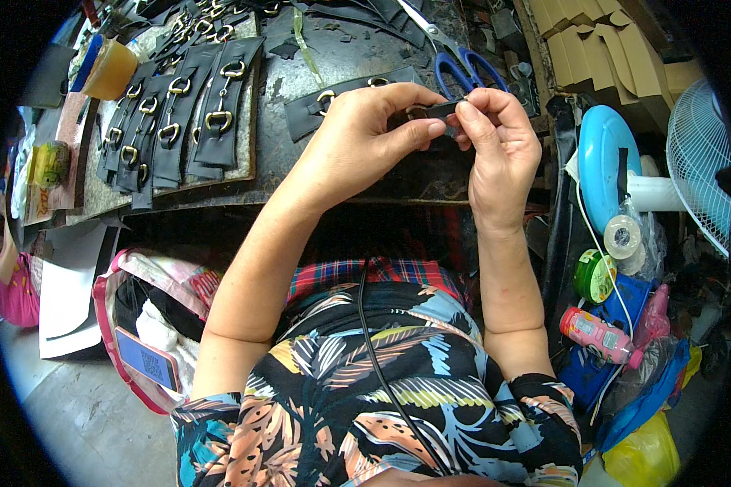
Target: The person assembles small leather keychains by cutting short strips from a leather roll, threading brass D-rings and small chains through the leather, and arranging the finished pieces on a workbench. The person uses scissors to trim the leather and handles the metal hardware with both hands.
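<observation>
My left hand (364,136) pinches a small black strip (442,109) between thumb and fingertips, above the near side of the dark worktable (278,166). A bit of metal seems to show at the strip's left end, partly hidden by my fingers. My right hand (503,150) grips the strip's other end with thumb and forefinger. Just behind my left hand lies a black leather piece (304,118) with gold-coloured metal fittings, partly covered by the hand. Blue-handled scissors (453,75) rest beyond my fingertips, blades pointing away.
On a pale board (242,162) at the left lie several black leather pieces (219,122) with gold hardware. An amber block (112,71) stands at the far left. To the right are a fan (701,166), a blue round object (603,166) and a pink bottle (594,333).
</observation>
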A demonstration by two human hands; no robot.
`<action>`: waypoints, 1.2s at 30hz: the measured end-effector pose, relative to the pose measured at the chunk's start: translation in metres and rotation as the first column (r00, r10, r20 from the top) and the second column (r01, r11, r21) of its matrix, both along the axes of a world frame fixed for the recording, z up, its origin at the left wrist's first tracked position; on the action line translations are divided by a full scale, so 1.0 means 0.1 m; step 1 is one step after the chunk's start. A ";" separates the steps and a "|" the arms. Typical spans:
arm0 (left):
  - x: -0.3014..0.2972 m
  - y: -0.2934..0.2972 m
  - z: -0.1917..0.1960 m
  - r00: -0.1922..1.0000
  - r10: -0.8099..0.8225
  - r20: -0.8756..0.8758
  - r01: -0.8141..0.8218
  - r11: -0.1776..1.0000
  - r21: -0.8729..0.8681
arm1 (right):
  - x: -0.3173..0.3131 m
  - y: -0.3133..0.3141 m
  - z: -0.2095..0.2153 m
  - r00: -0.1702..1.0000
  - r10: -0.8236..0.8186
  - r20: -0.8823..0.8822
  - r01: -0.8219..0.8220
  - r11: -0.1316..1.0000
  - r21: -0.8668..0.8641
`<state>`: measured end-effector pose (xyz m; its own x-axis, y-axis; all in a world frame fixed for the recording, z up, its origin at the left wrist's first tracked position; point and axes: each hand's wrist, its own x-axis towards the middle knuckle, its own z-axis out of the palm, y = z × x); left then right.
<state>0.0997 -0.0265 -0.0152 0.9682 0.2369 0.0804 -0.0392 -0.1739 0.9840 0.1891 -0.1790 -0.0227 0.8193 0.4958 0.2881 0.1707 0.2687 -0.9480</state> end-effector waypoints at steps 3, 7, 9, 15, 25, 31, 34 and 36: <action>0.00 0.00 0.00 1.000 0.003 0.004 -0.003 1.000 -0.027 | 0.00 0.00 0.00 1.000 0.019 0.009 -0.019 1.000 0.014; 0.00 -0.01 0.00 0.998 0.024 0.056 -0.028 0.996 0.086 | 0.00 0.01 -0.01 0.999 0.034 0.034 -0.035 0.999 0.003; -0.01 0.00 -0.01 0.997 0.032 0.072 -0.041 0.992 0.119 | 0.00 0.02 -0.01 0.999 0.033 0.036 -0.033 0.999 -0.011; -0.02 0.01 0.02 0.996 0.039 0.074 -0.048 0.990 0.131 | 0.01 0.01 0.02 0.976 0.041 0.213 0.000 0.982 -0.189; -0.01 -0.02 -0.01 0.986 0.133 0.104 -0.138 0.989 0.045 | 0.04 0.01 -0.07 0.970 -0.061 0.234 0.107 0.976 -0.189; -0.18 0.02 0.03 0.815 0.344 0.466 -0.372 0.927 -0.032 | 0.04 -0.12 0.05 0.920 -0.020 0.391 0.207 0.872 -0.443; -0.43 0.16 0.11 0.802 0.371 0.468 -0.484 0.863 0.144 | 0.03 -0.22 0.08 0.911 -0.012 0.412 0.241 0.827 -0.508; -0.55 0.18 0.14 0.824 0.300 0.481 -0.501 0.782 0.371 | 0.03 -0.26 0.08 0.900 0.007 0.437 0.241 0.825 -0.511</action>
<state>0.0448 -0.0084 -0.0015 0.6578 0.4317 0.6173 -0.2059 -0.6853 0.6986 0.1920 -0.2054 -0.0144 0.7520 0.5778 0.3173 0.5633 -0.3133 -0.7645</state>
